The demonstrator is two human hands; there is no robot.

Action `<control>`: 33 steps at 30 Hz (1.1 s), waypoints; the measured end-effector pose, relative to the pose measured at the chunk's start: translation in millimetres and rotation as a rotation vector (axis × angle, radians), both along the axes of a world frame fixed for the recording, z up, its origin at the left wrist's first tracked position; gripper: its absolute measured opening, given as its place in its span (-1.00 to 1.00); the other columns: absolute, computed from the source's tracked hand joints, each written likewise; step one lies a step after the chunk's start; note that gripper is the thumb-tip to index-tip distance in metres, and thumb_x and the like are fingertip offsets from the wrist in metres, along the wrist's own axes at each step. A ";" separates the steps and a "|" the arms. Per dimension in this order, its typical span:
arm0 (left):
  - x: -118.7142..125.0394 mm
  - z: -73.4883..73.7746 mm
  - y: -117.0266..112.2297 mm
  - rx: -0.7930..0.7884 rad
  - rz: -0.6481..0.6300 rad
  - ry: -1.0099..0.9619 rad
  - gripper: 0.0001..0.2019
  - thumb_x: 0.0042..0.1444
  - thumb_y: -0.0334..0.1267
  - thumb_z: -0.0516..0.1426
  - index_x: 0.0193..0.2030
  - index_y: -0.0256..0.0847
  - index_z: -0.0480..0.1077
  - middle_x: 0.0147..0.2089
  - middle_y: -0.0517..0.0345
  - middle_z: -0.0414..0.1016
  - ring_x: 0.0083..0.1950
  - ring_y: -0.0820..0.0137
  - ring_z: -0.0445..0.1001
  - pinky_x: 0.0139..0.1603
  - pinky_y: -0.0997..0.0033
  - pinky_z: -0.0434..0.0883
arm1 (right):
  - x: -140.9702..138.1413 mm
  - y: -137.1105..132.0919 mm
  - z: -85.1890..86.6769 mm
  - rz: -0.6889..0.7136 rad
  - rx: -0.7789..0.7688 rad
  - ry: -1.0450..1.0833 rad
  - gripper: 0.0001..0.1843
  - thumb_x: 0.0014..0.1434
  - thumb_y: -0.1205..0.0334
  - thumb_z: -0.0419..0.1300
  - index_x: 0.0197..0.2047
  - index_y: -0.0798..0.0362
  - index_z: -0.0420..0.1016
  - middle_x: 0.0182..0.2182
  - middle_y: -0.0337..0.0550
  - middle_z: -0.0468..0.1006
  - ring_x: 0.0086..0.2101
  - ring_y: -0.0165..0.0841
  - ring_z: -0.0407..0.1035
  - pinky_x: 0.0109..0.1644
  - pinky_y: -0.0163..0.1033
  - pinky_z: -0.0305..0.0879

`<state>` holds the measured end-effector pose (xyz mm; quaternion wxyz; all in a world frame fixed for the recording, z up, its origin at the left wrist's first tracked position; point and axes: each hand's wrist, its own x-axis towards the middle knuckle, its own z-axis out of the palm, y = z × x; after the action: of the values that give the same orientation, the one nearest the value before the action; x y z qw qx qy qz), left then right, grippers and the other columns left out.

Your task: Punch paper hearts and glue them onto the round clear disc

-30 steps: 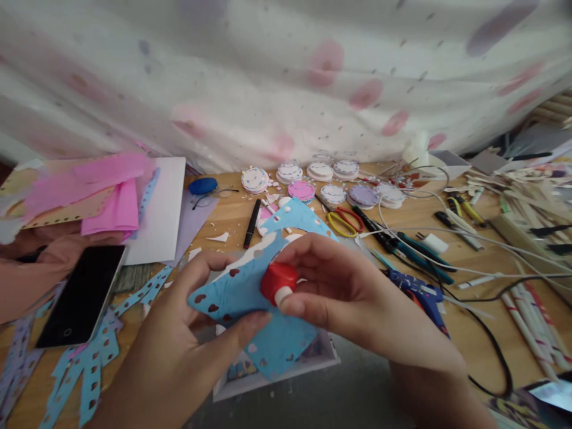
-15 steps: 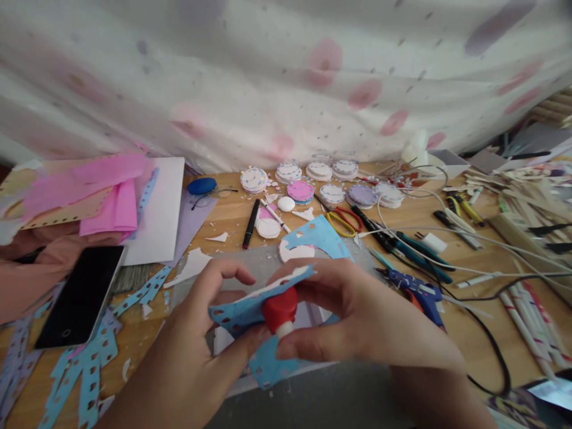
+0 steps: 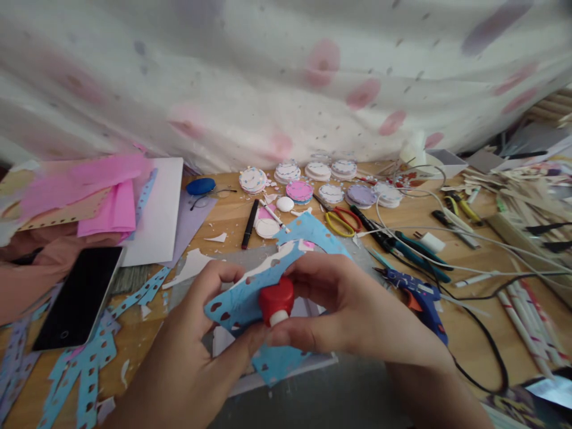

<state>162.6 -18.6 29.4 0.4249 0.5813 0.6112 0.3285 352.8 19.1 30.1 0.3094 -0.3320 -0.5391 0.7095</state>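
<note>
Holding a piece of blue paper [image 3: 248,290] between the thumb and fingers of my left hand [image 3: 196,339], I grip a red punch [image 3: 277,298] in my right hand [image 3: 344,316], the right thumb by its white button [image 3: 279,317]. The punch sits against the right side of the paper, over the middle of the desk [image 3: 227,214]; whether the paper is in its slot, I cannot tell. Dark-looking holes, some heart-shaped, line the paper's lower left edge. More blue paper shows beyond and below my hands, and I cannot tell if it joins the held piece. Beneath, a partly hidden white tray [image 3: 329,360] rests on a grey mat [image 3: 353,396].

Along the desk's far edge, in front of a spotted curtain [image 3: 250,83], stand decorated discs in white, pink and purple. A black marker [image 3: 250,224] and red-and-yellow-handled scissors [image 3: 342,221] lie nearer. A phone [image 3: 80,298] lies toward the left edge beside punched blue strips [image 3: 88,375]; a blue glue gun [image 3: 417,292] lies on the right side, just beside teal-handled pliers [image 3: 422,256].
</note>
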 end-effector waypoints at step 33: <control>-18.5 19.2 -9.7 0.134 -0.229 0.313 -0.39 -0.28 -0.02 0.42 0.01 0.11 0.46 0.00 0.26 0.58 -0.02 0.09 0.57 -0.09 0.31 0.57 | -7.0 -12.7 0.6 -0.083 0.651 -0.133 -0.86 0.11 0.38 0.30 -0.41 0.03 0.42 -0.39 -0.21 0.49 -0.35 -0.37 0.39 -0.19 -0.26 0.34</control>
<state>144.1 -28.2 48.6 0.3198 0.7179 0.5765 0.2237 345.9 6.4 30.7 0.3919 -0.2832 -0.7424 0.4637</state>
